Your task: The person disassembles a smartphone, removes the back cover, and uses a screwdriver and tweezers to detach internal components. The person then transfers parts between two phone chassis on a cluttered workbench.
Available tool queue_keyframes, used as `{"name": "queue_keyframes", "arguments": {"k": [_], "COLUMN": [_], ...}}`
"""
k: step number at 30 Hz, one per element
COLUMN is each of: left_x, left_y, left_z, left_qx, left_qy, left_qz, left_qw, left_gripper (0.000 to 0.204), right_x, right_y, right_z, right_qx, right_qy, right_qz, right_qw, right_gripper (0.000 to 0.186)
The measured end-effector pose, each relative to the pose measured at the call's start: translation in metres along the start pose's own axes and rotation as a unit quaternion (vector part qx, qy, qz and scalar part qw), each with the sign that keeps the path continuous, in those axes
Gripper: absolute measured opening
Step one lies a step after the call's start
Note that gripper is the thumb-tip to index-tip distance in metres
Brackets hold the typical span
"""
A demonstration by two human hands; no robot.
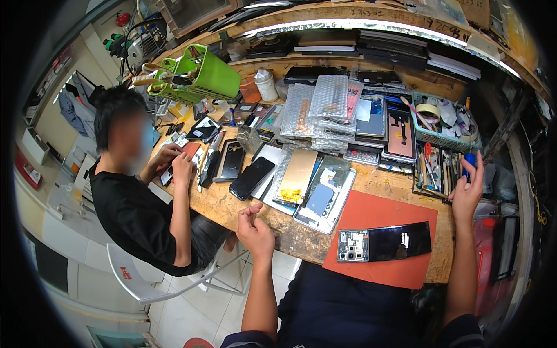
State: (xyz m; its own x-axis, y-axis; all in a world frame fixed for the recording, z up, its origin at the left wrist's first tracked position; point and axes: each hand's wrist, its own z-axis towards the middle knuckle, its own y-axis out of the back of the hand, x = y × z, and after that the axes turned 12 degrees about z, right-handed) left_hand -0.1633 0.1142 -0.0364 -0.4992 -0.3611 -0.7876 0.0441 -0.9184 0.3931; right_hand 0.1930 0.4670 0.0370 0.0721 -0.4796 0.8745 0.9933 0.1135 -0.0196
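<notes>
My left hand (255,232) is raised near the bench's front edge, fingers curled, with nothing visible in them. My right hand (467,182) reaches to a tool organiser (429,171) on the right, fingers stretched apart beside a blue cylindrical object (469,165); whether they touch it is unclear. Between my hands, a phone with its inner board exposed (353,245) and dark screen (398,240) lies on an orange mat (371,209). Left of the mat are an opened device in a white tray (322,191), a gold panel (299,174) and a black phone (252,178).
A seated co-worker (133,191) works at the left of the wooden bench (290,238), both hands on small parts. Bubble-wrapped stacks (313,110), a green basket (206,75) and a crate with tape (441,133) crowd the back. Shelving (406,52) runs above.
</notes>
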Motion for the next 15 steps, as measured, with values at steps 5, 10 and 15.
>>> {"name": "queue_keyframes", "arguments": {"k": [5, 10, 15], "left_x": [-0.02, -0.016, -0.025], "left_y": [0.002, 0.004, 0.002], "left_z": [0.005, 0.003, 0.005], "left_qx": [0.048, 0.038, 0.038], "left_qy": [0.057, -0.005, -0.03], "left_qz": [0.035, 0.085, 0.085], "left_qw": [0.997, 0.996, 0.995], "left_gripper": [0.024, 0.019, 0.022], "right_x": [0.0, -0.003, 0.003], "right_y": [0.003, 0.002, 0.003], "right_z": [0.002, 0.0, 0.003], "right_qx": [-0.012, -0.011, -0.009], "right_qy": [-0.01, -0.001, 0.004], "right_qz": [0.004, 0.001, 0.006], "right_qw": [1.0, 1.0, 1.0], "right_gripper": [0.077, 0.076, 0.076]}}
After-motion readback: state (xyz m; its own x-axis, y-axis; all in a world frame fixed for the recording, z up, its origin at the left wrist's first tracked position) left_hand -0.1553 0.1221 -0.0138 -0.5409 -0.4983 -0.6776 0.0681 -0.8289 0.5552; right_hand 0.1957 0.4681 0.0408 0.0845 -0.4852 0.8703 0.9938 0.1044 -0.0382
